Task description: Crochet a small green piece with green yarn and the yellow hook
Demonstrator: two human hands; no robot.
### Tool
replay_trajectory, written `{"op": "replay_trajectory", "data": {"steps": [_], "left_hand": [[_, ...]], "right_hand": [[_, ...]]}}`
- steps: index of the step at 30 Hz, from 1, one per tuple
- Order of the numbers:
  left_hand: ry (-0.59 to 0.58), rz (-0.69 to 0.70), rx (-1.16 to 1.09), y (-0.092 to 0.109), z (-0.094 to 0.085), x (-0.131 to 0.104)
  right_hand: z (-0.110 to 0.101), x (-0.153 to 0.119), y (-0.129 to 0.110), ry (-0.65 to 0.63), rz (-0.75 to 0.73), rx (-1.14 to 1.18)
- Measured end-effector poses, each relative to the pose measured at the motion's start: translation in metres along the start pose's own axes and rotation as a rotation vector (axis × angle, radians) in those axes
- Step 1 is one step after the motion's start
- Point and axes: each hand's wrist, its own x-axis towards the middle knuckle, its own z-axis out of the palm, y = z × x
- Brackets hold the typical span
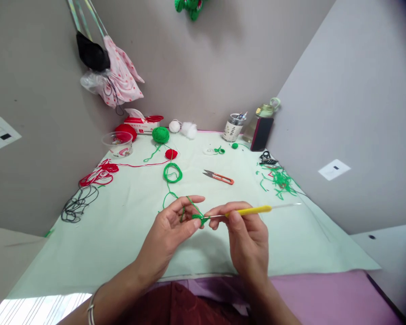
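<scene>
Between thumb and fingers, my left hand [172, 230] pinches a small green crochet piece [200, 220], with green yarn looped over its raised index finger. My right hand [245, 230] grips a crochet hook [253, 211] by its yellow handle. The hook's metal tip meets the crochet piece; its other metal end points right. From the left hand the yarn runs back over the cloth to a loose green yarn coil [172, 173]. Beyond the hands lie orange-handled thread snips [219, 177].
Green yarn scraps [280, 181] lie at right; red yarn [99, 174] and black cord [78, 205] at left. Along the back stand a plastic tub [118, 145], a tissue box [142, 125], a green yarn ball [160, 135], a pen holder [233, 128], a phone [261, 134] and a bottle [252, 128].
</scene>
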Motion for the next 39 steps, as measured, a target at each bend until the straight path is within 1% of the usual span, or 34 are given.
{"op": "replay_trajectory", "data": {"steps": [2,4,6,8,10,12,13,14,16,18,20,22,24,25,27,29,30,31,32,34,36,39], "left_hand": [[0.024,0.033,0.064,-0.001,0.001,0.0],[0.067,0.077,0.134,-0.001,0.002,0.001],[0.135,0.121,0.189,-0.003,0.005,0.0],[0.197,0.148,0.209,-0.004,0.007,-0.001],[0.211,0.117,0.154,-0.004,0.01,-0.002],[0.156,0.001,0.004,-0.002,0.011,-0.001],[0.119,-0.074,-0.086,0.0,0.012,0.0],[0.086,-0.14,-0.17,0.003,0.012,0.001],[0.052,-0.206,-0.273,0.008,0.011,0.003],[0.045,-0.196,-0.28,0.013,0.011,0.004],[0.031,-0.163,-0.232,0.014,0.011,0.003],[0.03,-0.128,-0.165,0.011,0.012,0.002],[0.059,-0.087,-0.111,0.007,0.013,0.001],[0.078,-0.068,-0.096,0.005,0.014,0.001],[0.107,-0.055,-0.111,0.002,0.015,0.001],[0.074,-0.115,-0.189,0.001,0.014,0.003],[0.041,-0.163,-0.24,0.001,0.013,0.005],[0.009,-0.208,-0.29,0.001,0.011,0.007],[-0.014,-0.237,-0.33,0.002,0.009,0.008],[-0.021,-0.228,-0.356,0.003,0.007,0.01],[0.0,-0.17,-0.291,0.003,0.005,0.01],[0.015,-0.076,-0.116,0.0,0.005,0.007]], "right_hand": [[-0.001,-0.003,-0.002,-0.008,-0.106,-0.17],[-0.002,-0.007,-0.002,-0.045,-0.256,-0.322],[-0.001,-0.009,0.003,-0.095,-0.419,-0.431],[0.0,-0.01,0.009,-0.122,-0.547,-0.563],[0.002,-0.01,0.015,-0.113,-0.648,-0.719],[0.003,-0.009,0.017,-0.078,-0.676,-0.814],[0.003,-0.009,0.016,-0.053,-0.652,-0.8],[0.003,-0.008,0.014,-0.028,-0.595,-0.74],[0.002,-0.007,0.009,0.031,-0.429,-0.529],[0.001,-0.003,0.003,0.066,-0.286,-0.305],[0.003,0.0,-0.001,0.058,-0.208,-0.188],[0.005,0.003,-0.002,0.032,-0.168,-0.167],[0.009,0.003,-0.002,0.018,-0.164,-0.204],[0.01,0.002,-0.001,0.017,-0.185,-0.246],[0.01,-0.001,0.003,0.004,-0.293,-0.381],[0.008,-0.005,0.007,-0.016,-0.415,-0.513],[0.006,-0.005,0.009,-0.017,-0.447,-0.537],[0.004,-0.006,0.009,-0.007,-0.44,-0.527],[0.002,-0.005,0.009,0.015,-0.395,-0.482],[-0.001,-0.003,0.008,0.071,-0.244,-0.33],[-0.001,0.0,0.006,0.074,-0.11,-0.189],[0.001,0.004,0.006,0.021,-0.047,-0.14]]}}
